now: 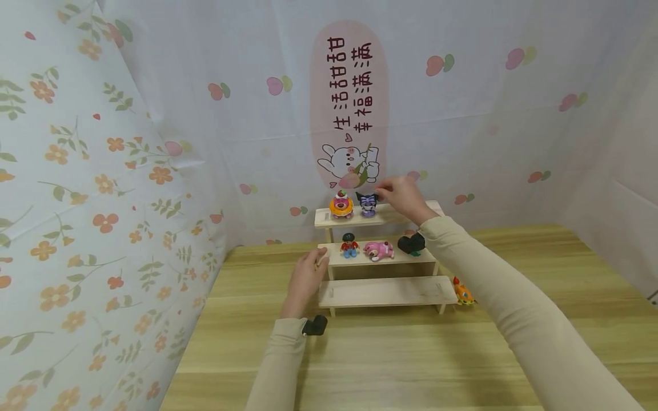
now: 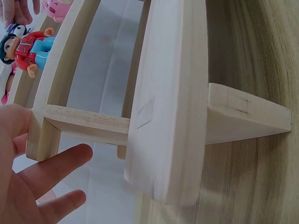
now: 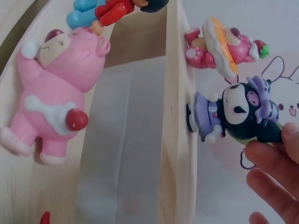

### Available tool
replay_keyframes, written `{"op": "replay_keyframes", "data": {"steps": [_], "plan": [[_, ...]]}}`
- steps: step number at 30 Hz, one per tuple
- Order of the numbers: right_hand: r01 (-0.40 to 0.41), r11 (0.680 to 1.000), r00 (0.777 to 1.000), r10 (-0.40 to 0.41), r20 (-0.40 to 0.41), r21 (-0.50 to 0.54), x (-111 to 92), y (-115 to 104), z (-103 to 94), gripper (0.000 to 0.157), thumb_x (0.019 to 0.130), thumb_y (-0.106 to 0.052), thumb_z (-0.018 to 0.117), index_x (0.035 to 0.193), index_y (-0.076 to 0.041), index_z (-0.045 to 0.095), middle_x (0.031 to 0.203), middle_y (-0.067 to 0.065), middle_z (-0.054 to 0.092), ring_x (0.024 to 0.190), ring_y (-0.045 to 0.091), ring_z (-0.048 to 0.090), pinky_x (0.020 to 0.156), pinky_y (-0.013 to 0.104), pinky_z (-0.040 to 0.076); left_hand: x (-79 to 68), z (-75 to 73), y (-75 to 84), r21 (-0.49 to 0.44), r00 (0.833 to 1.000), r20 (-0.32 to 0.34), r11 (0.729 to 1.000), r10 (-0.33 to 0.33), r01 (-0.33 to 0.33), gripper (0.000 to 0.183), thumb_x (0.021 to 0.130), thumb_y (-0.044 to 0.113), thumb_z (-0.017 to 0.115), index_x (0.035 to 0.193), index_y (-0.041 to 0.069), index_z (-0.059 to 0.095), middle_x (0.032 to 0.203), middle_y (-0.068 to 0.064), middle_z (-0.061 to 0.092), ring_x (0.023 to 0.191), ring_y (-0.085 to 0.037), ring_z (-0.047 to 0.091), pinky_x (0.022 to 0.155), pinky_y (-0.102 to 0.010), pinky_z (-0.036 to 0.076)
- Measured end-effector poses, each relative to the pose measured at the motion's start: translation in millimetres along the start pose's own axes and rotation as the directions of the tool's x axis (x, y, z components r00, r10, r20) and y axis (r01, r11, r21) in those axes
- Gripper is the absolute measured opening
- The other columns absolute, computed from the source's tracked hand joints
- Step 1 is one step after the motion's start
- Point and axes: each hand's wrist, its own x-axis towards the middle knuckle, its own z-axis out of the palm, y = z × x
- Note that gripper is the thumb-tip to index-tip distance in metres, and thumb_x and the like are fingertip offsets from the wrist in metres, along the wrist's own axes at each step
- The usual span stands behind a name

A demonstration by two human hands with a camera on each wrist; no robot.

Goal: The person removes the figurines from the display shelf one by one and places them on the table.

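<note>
My right hand (image 1: 403,197) pinches the ear of a black-and-purple figurine (image 3: 236,107) between thumb and forefinger. That figurine stands upright on the top board of a three-step wooden display shelf (image 1: 385,291). Beside it is a pink bear figurine in an orange ring (image 1: 341,205). My left hand (image 1: 308,274) holds the left end of the middle board, its thumb and fingers about the edge in the left wrist view. Along that board are a boy figurine in red and blue (image 1: 349,246) and a pink bear figurine lying down (image 3: 60,93).
An orange toy figure (image 1: 464,292) lies on the wooden table (image 1: 380,359) at the shelf's right. My right wrist's black camera (image 1: 411,243) partly hides something on the middle board. A printed cloth (image 1: 247,131) hangs behind the shelf, and a flowered one (image 1: 103,228) at the left.
</note>
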Motion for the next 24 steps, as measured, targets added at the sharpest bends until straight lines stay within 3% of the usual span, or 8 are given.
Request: {"op": "replay_keyframes", "data": {"steps": [8, 11, 20, 24], "plan": [[0.031, 0.999, 0.998, -0.030, -0.063, 0.014, -13, 11, -19.1, 0.017, 0.093, -0.008, 0.060, 0.093, 0.006, 0.070, 0.086, 0.021, 0.070, 0.084, 0.032, 0.063, 0.078, 0.044, 0.049, 0.8, 1.2, 2.9, 0.014, 1.000, -0.003, 1.000, -0.003, 0.003, 0.035, 0.100, 0.033, 0.050, 0.130, 0.018, 0.056, 0.130, -0.011, 0.060, 0.114, -0.033, 0.057, 0.093, -0.050, 0.046], [0.035, 0.999, 0.995, -0.037, -0.095, -0.024, -18, 20, -29.5, 0.017, 0.093, -0.010, 0.061, 0.090, 0.004, 0.070, 0.083, 0.020, 0.068, 0.084, 0.033, 0.062, 0.077, 0.046, 0.047, 0.9, 1.4, 3.9, 0.018, 1.000, -0.007, 1.000, 0.000, 0.000, 0.035, 0.100, 0.033, 0.050, 0.130, 0.017, 0.057, 0.129, -0.011, 0.060, 0.113, -0.033, 0.058, 0.093, -0.050, 0.046], [-0.088, 0.996, 0.993, 0.088, -0.082, 0.006, -45, 49, -66.4, 0.022, 0.097, -0.011, 0.054, 0.098, 0.007, 0.067, 0.091, 0.026, 0.069, 0.090, 0.040, 0.063, 0.079, 0.050, 0.047, -0.3, 3.9, 3.9, 0.026, 1.000, -0.006, 0.999, -0.020, 0.020, 0.036, 0.099, 0.033, 0.050, 0.131, 0.018, 0.056, 0.129, -0.010, 0.061, 0.110, -0.030, 0.060, 0.091, -0.048, 0.048], [-0.092, 0.996, 0.988, 0.092, -0.124, 0.006, -56, 62, -80.0, 0.022, 0.097, -0.011, 0.055, 0.098, 0.008, 0.067, 0.090, 0.027, 0.068, 0.078, 0.032, 0.065, 0.070, 0.038, 0.048, 0.1, 3.0, 3.0, 0.043, 1.000, -0.011, 0.999, -0.014, 0.015, 0.036, 0.099, 0.032, 0.050, 0.131, 0.017, 0.056, 0.127, -0.011, 0.062, 0.112, -0.032, 0.059, 0.092, -0.049, 0.047]]}}
